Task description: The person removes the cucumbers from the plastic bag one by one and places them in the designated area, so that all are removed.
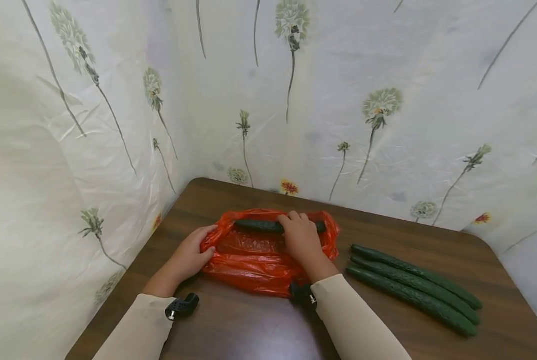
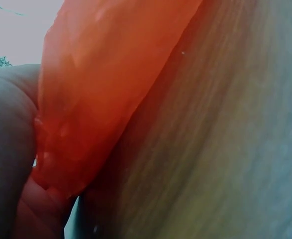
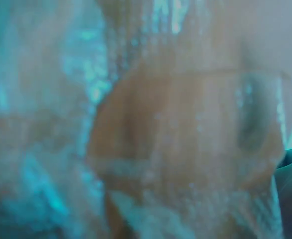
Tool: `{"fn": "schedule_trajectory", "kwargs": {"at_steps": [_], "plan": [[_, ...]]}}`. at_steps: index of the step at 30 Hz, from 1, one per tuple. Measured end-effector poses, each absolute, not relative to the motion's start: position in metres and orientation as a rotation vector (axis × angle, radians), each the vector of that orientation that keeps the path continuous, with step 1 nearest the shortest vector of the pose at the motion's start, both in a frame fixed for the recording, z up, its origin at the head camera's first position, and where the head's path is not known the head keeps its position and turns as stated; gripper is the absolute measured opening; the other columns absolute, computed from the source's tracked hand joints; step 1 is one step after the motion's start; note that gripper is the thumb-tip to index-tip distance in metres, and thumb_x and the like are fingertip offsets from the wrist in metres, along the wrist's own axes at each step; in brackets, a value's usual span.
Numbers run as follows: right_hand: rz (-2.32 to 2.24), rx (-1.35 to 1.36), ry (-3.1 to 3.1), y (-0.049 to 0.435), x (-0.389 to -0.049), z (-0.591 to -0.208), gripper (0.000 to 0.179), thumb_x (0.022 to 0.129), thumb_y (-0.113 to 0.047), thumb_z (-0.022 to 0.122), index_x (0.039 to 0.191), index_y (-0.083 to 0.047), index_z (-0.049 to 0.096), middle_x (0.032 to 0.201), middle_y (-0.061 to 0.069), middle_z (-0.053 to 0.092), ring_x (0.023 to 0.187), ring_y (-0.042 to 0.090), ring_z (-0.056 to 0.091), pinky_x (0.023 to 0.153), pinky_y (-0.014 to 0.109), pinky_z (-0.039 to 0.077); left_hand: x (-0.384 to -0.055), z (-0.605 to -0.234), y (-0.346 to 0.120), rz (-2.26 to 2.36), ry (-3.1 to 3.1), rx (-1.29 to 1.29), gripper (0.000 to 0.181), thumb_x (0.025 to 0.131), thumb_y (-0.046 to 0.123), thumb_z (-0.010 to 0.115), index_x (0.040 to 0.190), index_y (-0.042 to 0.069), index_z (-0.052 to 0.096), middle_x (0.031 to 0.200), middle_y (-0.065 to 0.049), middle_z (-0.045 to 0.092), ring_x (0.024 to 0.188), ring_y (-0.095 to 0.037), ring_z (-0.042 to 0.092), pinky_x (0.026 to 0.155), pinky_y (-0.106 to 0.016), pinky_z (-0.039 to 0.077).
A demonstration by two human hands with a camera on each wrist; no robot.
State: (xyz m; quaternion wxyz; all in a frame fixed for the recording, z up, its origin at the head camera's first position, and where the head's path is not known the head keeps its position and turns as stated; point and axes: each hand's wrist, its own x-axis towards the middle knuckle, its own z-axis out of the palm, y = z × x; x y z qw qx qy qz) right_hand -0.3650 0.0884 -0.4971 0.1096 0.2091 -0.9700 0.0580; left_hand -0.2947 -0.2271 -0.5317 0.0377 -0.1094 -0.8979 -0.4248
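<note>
A red plastic bag (image 1: 250, 272) lies on the table with its mouth spread wide. My left hand (image 1: 190, 254) grips the bag's left rim between thumb and fingers. In the left wrist view, the thin red plastic (image 2: 96, 89) hangs beside that hand (image 2: 9, 134). Along the far inner side of the bag lies a dark green cucumber (image 1: 256, 226), held near its right part by my right hand (image 1: 301, 242), which reaches in over the opening. The right wrist view is too blurred and oddly coloured to show the grip.
Three long cucumbers (image 1: 412, 287) lie side by side to the right of the bag on the brown wooden table (image 1: 250, 330). Curtain-like sheeting (image 1: 322, 115) with dandelion prints stands behind the table and along its left side.
</note>
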Motion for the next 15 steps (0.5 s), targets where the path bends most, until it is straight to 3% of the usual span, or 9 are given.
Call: {"fn": "schedule_trajectory", "kwargs": {"at_steps": [15], "plan": [[0.216, 0.641, -2.783, 0.094, -0.341, -0.487, 0.044, 0.096, -0.004, 0.072, 0.136, -0.022, 0.065, 0.124, 0.006, 0.064, 0.113, 0.032, 0.058, 0.094, 0.055, 0.056, -0.293, -0.529, -0.225, -1.328, -2.776, -0.317, 0.06, 0.099, 0.013, 0.067, 0.156, 0.014, 0.048, 0.155, -0.015, 0.05, 0.134, -0.035, 0.055, 0.112, -0.058, 0.047]]}}
